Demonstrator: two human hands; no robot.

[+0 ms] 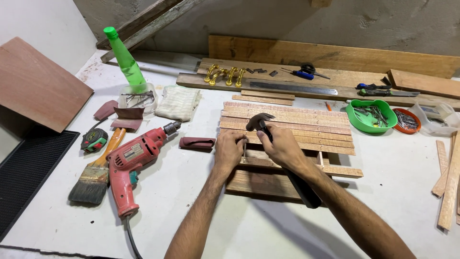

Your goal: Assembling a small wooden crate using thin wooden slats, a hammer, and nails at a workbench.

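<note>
My right hand (282,147) grips a claw hammer (259,122) close under its dark head, and the black handle runs back along my forearm. My left hand (229,149) pinches a small nail upright on a narrow wooden slat (335,170). The hammer head hovers just above and right of my left fingers. Both hands rest over a panel of wooden slats (306,123) laid side by side on a thicker board (261,184). The nail itself is mostly hidden by my fingers.
A red electric drill (134,160), a paintbrush (93,180), a tape measure (94,140) and sandpaper pieces (197,143) lie at the left. A green bottle (125,60) stands in a nail tub. Green (370,115) and orange (407,120) bowls hold nails at right. Loose slats (448,177) lie far right.
</note>
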